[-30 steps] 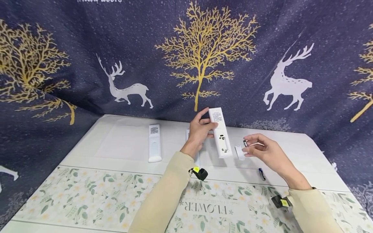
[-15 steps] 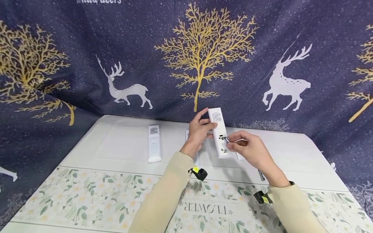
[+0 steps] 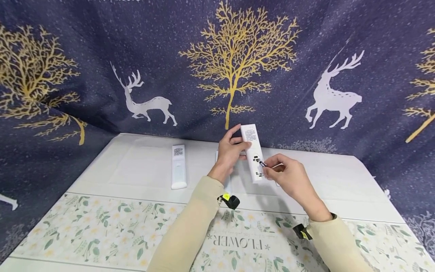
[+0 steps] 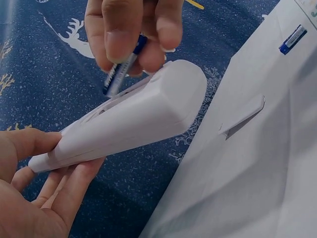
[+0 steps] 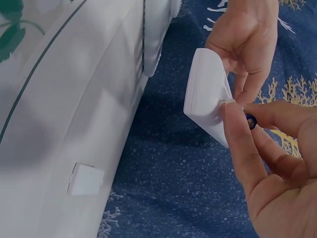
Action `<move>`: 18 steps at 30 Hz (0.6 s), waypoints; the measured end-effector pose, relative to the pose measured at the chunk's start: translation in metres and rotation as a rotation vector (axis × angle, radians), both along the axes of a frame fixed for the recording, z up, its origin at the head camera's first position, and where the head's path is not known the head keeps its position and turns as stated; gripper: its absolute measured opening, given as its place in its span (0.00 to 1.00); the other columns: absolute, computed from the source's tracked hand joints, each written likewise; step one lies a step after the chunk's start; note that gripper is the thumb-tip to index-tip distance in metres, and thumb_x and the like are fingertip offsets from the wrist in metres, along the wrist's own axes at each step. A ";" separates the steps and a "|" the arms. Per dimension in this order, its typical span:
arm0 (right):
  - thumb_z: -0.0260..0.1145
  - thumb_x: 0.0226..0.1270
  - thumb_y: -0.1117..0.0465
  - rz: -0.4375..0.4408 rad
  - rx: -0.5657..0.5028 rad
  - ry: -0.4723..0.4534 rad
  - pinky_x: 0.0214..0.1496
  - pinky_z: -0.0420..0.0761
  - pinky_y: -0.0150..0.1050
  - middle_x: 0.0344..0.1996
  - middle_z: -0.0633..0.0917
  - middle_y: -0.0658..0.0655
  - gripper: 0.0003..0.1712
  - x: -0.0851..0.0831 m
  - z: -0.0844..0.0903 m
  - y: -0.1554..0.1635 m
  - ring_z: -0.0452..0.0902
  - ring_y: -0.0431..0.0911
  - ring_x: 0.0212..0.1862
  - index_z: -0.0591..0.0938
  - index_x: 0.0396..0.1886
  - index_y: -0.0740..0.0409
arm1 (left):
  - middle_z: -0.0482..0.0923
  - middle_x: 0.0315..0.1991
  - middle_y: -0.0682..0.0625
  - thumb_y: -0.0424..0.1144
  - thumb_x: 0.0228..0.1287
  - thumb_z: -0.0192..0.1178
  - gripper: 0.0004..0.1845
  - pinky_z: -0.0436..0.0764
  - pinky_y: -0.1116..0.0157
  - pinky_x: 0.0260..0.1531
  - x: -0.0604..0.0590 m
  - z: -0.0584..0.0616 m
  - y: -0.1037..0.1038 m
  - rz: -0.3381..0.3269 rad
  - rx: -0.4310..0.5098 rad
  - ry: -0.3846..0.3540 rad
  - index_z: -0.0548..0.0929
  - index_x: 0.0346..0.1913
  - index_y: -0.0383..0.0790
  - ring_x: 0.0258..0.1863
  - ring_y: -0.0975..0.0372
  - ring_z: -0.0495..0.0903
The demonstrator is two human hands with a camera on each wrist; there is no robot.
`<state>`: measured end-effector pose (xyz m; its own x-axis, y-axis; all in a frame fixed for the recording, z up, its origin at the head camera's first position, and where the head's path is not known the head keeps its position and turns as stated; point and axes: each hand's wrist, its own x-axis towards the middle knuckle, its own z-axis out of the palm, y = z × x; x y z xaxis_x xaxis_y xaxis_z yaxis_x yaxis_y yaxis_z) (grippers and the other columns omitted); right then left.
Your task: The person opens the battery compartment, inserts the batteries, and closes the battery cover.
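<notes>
My left hand (image 3: 229, 153) grips a white remote control (image 3: 250, 143) by its upper part, thumb on the back face and fingers behind it. The remote's back faces me, with its battery compartment uncovered and metal contacts showing. Between thumb and fingers my right hand (image 3: 289, 173) pinches a blue and silver battery (image 4: 123, 69), held at a slant right at the open compartment. The white battery cover (image 4: 243, 115) lies on the table in the left wrist view. Beyond it rests a second battery (image 4: 293, 39), which my right forearm hides in the head view.
Another white remote (image 3: 178, 166) lies back side up on the left of the table (image 3: 142, 170). Partly behind my left hand is one more white remote (image 3: 228, 185). A dark blue cloth (image 3: 190, 45) with deer and trees hangs along the back edge.
My right hand has moved left, carrying the battery from above the cover to the remote's compartment. My left hand and the remote have barely moved.
</notes>
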<state>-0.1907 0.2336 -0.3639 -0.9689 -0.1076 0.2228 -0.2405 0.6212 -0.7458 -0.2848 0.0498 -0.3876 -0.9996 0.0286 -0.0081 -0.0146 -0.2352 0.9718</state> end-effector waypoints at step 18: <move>0.77 0.62 0.73 -0.004 0.229 0.246 0.36 0.85 0.39 0.33 0.83 0.52 0.11 0.002 -0.011 -0.009 0.83 0.46 0.35 0.84 0.30 0.57 | 0.86 0.47 0.46 0.25 0.65 0.72 0.39 0.91 0.60 0.30 0.000 -0.002 0.001 -0.001 -0.005 0.010 0.76 0.76 0.59 0.36 0.56 0.88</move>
<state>-0.1889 0.2246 -0.3751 -0.8898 -0.1783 0.4201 -0.3930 0.7673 -0.5067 -0.2852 0.0508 -0.3894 -0.9996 0.0294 0.0014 -0.0054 -0.2303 0.9731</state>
